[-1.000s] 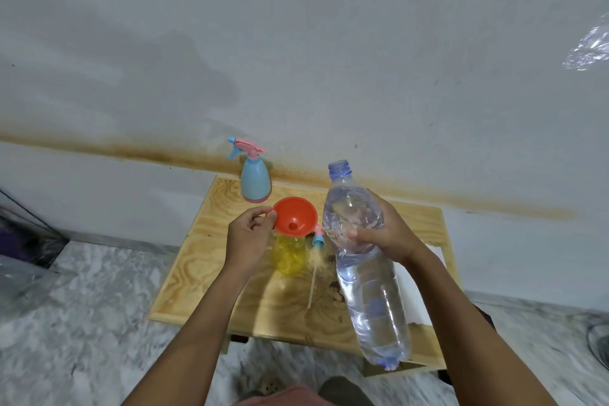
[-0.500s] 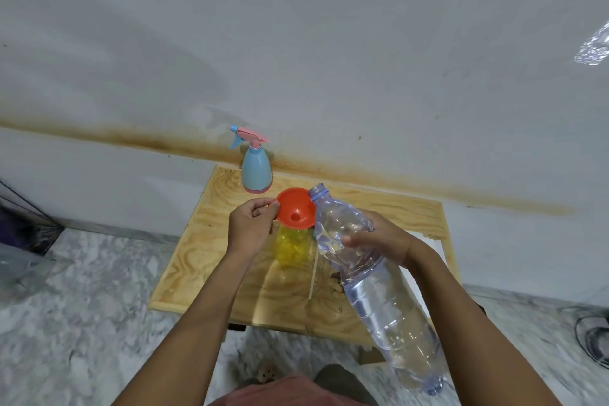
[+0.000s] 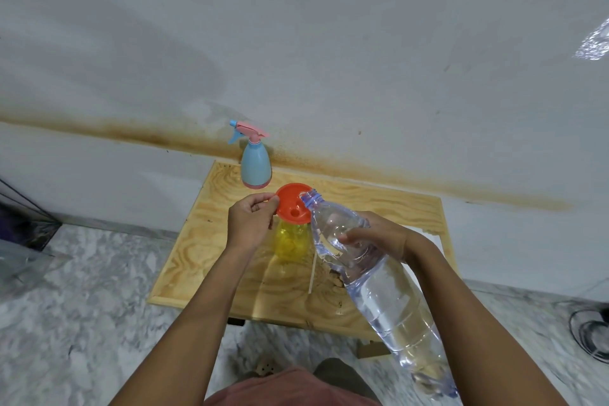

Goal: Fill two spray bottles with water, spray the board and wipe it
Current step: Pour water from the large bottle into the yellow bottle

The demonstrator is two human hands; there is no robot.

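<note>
Your worktop (image 3: 211,260) is a pale plywood board, its far side close to the wall (image 3: 329,59), with marbled floor (image 3: 99,306) around it. A blue sprayer (image 3: 256,168) stands upright on it near the far edge, and a yellow bottle (image 3: 291,242) stands nearer you, toward the middle. Just right of the yellow bottle a thin pale tube (image 3: 312,273) lies flat, its length running toward you. The wood beside it has a dark, rough patch (image 3: 333,275), and a white sheet (image 3: 435,241) lies at the right edge, mostly hidden.
</note>
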